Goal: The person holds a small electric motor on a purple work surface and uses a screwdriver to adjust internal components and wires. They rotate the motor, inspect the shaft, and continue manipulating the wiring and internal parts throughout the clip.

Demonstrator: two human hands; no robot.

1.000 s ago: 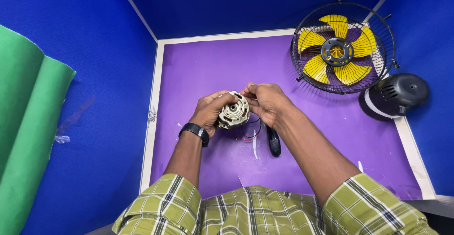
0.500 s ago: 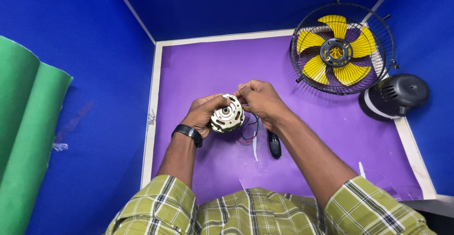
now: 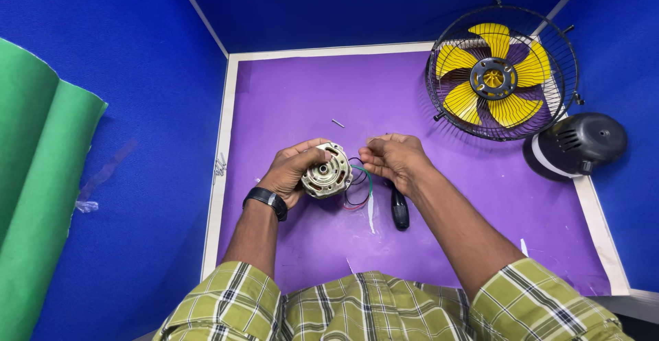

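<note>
Head view: purple table (image 3: 425,94) with white border, between blue walls (image 3: 123,53).

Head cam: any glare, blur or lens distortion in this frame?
Head view: even light, no glare; soft shadow under left hand and motor; right hand sharp, no motion blur; wide-angle bends the mat edge; fan in focus.

1. I see my left hand (image 3: 294,169) and right hand (image 3: 391,159) bare, with no gloves or rings visible.
2. A black wristwatch (image 3: 266,201) with a dark band wraps my left wrist.
3. My shirt (image 3: 371,307) is a green-and-yellow plaid crossed by dark lines, short-sleeved, the sleeves ending above both elbows.
</note>
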